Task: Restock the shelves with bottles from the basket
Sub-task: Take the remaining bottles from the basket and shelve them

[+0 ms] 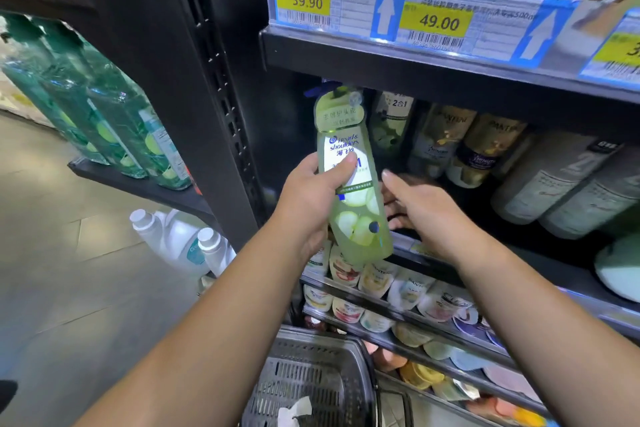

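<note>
From my remote seat, the biggest thing in view is the black upright (207, 80) of the shelving bay, which walls off the left side of the slot I am working. Above that slot runs the upper shelf (381, 59), its front lip carrying price tags (440, 22). It hangs low over the opening, so I judge headroom the tightest limit on any move inward.

The basket (311, 374) sits low at the foot of the bay, directly under my arms and close for the next pick (I cannot see any bottles left in it from here).

On the target shelf, gold-labelled bottles (485, 149) fill the right side, and a matching green bottle (391, 125) stands at the back. The dark gap between that one and the upright looks like the only free room.

The green bottle (349, 184) is in the air in front of that gap, cap up and leaning slightly left, its cap just under the upper shelf's lip. I take the tilt as a way to duck under it.

The left hand (308, 198) grips the bottle at mid-label, thumb across the front. The right hand (426, 208) is spread open, holding nothing, just beside the bottle's lower half. I cannot tell if it touches, but it seems placed to guide the base.
</note>
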`<act>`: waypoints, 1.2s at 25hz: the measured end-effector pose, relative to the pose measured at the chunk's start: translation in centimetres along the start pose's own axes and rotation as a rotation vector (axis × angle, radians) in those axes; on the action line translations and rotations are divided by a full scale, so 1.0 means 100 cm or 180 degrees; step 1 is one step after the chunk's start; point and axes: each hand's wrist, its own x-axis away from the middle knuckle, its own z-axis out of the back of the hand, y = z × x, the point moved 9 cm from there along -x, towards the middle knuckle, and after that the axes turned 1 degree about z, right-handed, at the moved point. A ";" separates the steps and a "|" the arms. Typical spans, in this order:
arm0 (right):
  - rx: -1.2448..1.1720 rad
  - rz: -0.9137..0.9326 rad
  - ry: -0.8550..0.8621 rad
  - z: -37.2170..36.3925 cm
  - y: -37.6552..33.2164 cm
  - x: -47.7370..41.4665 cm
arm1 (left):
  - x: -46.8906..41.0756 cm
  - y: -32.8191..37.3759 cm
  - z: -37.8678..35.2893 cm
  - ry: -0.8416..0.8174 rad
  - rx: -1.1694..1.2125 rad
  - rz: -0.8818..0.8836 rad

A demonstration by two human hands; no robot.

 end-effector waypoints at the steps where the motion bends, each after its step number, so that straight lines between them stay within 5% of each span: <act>1: 0.0053 0.0120 -0.0081 0.001 -0.005 0.010 | -0.003 0.001 -0.003 0.0012 0.0048 -0.0023; 8: 0.0825 0.0318 -0.0249 0.004 -0.015 0.015 | -0.019 0.003 -0.019 -0.0042 0.0643 -0.0066; 13: 0.1784 -0.0055 0.0335 0.031 -0.017 0.007 | -0.027 0.024 -0.030 -0.0179 -0.0459 -0.0488; 22: 0.1311 0.0250 0.1006 0.037 0.005 -0.019 | -0.037 0.025 -0.040 -0.0057 -0.1954 -0.0982; 30: 0.1455 0.0364 0.1319 0.038 -0.005 -0.029 | -0.049 0.021 -0.046 0.0011 -0.1826 -0.1048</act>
